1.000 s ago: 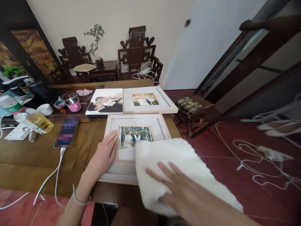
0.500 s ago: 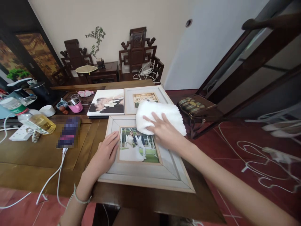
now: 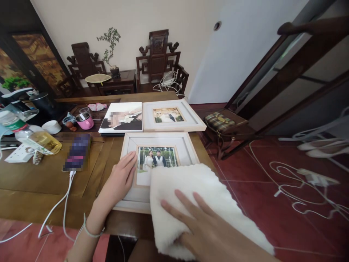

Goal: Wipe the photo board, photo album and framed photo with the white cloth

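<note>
A light wooden picture frame (image 3: 128, 145) with a photo of two people lies flat near the table's front edge. My left hand (image 3: 121, 178) rests along the frame's left border, fingers stretched out and flat on it. Over the frame's lower right part spreads a white fluffy cloth (image 3: 185, 178), hiding that corner and part of the photo. My right hand (image 3: 197, 222) is on the cloth with fingers spread over it and the thumb tucked into a fold, holding it. The cloth hangs past the table edge toward me.
Behind lie a second picture frame (image 3: 191, 125) and a white photo panel (image 3: 128, 109). Left on the table (image 3: 27, 185) are a plugged-in phone (image 3: 77, 153), a power strip (image 3: 18, 153), a tipped bottle (image 3: 45, 140) and a pink cup (image 3: 86, 123). A plaid bag (image 3: 220, 122) sits at right.
My right hand has brought the cloth from the frame's upper right down toward me to its lower right corner, uncovering the rear frame's photo. My left hand stays on the left border.
</note>
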The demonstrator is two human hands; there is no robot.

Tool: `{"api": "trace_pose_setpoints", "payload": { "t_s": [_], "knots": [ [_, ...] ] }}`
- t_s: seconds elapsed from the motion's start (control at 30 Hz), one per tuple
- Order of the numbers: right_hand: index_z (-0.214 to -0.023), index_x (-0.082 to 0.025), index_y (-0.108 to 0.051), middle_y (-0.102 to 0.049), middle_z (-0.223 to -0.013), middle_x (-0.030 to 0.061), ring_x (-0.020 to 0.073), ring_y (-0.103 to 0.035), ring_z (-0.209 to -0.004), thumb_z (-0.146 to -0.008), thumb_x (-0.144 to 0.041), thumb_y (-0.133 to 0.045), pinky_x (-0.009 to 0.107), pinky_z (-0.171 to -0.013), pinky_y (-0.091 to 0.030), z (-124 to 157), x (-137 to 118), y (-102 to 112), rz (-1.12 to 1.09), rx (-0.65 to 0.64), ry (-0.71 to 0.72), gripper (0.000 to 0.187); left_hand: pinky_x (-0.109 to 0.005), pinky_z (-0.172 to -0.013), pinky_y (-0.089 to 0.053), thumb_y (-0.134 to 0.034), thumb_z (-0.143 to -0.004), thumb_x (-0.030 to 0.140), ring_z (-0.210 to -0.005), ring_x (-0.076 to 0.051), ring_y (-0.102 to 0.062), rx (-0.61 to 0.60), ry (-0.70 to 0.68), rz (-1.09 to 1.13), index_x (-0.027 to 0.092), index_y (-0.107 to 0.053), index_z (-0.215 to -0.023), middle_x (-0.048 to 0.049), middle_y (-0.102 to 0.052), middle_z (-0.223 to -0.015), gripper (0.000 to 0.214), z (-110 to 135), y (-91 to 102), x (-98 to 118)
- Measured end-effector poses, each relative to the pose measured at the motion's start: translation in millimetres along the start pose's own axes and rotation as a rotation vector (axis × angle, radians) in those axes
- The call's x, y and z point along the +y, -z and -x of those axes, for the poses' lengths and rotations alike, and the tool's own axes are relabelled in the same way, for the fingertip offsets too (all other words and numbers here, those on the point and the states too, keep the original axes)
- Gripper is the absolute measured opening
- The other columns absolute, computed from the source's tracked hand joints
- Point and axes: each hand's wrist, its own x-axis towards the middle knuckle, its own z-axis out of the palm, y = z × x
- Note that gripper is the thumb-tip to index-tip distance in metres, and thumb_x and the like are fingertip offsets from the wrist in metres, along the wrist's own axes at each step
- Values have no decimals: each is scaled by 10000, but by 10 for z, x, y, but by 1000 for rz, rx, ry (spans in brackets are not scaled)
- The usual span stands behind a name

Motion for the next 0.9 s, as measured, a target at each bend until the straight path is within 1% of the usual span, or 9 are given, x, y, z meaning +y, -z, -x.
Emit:
{"api": "trace_pose_setpoints", "payload": {
  "t_s": [0.07,0.13,0.23,0.37,0.47,0.57,0.67,0.77,0.9],
  "knots": [
    [-893,-258,-714,-424,-1430,29,389,-352,-1303,-719,-88,-528,617,-1007,-344,-106,5,-39,-45,-8,-16,306,-463,-1104,-318,-329,-954,220,-1357,-221,-339,-2,-5,-1,192,-399,-1377,-109,-397,-1452,430,0,-3,-6],
    [-935,-235,-715,-432,-1422,46,392,-318,-1319,-703,-28,-484,644,-1018,-306,-285,114,-96,-63,4,-86,387,-465,-1105,-317,-324,-956,221,-1360,-220,-333,-6,-8,-1,188,-385,-1385,-113,-393,-1454,435,1,-7,-16],
    [-1009,-209,-704,-403,-1440,42,361,-256,-1351,-645,59,-428,624,-1071,-228,-562,451,-143,-11,81,-165,530,-474,-1104,-315,-330,-958,225,-1360,-219,-334,0,-14,17,213,-359,-1401,-102,-388,-1459,444,4,-8,-29],
    [-1147,-155,-644,-371,-1456,93,360,-214,-1367,-596,95,-419,624,-1076,-218,-831,983,-84,158,170,-236,645,-480,-1100,-318,-344,-955,230,-1360,-221,-335,-1,-11,38,236,-367,-1396,-90,-388,-1460,442,8,0,-27],
    [-1152,-161,-639,-378,-1452,98,390,-226,-1357,-601,97,-421,676,-1034,-236,-946,1162,-35,248,176,-292,646,-466,-1101,-320,-348,-954,231,-1361,-215,-333,-6,7,41,232,-375,-1392,-91,-389,-1460,438,12,4,-18],
    [-1060,-179,-686,-407,-1438,73,396,-224,-1355,-603,101,-429,683,-1038,-214,-910,1008,-33,205,90,-225,595,-462,-1107,-313,-343,-957,233,-1362,-209,-330,3,9,39,223,-371,-1393,-94,-386,-1461,437,15,-2,-15],
    [-987,-191,-713,-421,-1429,70,401,-249,-1345,-638,68,-474,676,-1042,-216,-688,617,-15,62,-20,-178,496,-465,-1109,-307,-335,-957,229,-1362,-210,-330,5,10,26,206,-370,-1392,-102,-385,-1460,437,16,-10,-14],
    [-927,-206,-726,-438,-1414,78,434,-309,-1309,-688,-34,-544,700,-999,-277,-370,214,85,-66,-110,-105,346,-461,-1108,-311,-336,-954,224,-1361,-216,-331,2,10,11,192,-379,-1387,-112,-391,-1454,436,13,-16,-11],
    [-931,-281,-708,-380,-1451,-19,340,-304,-1340,-762,-78,-514,600,-1060,-294,-126,-66,202,-192,-125,35,327,-464,-1108,-310,-339,-951,221,-1359,-222,-335,-1,10,5,195,-396,-1377,-111,-393,-1454,431,12,-18,-12]
  ]
}}
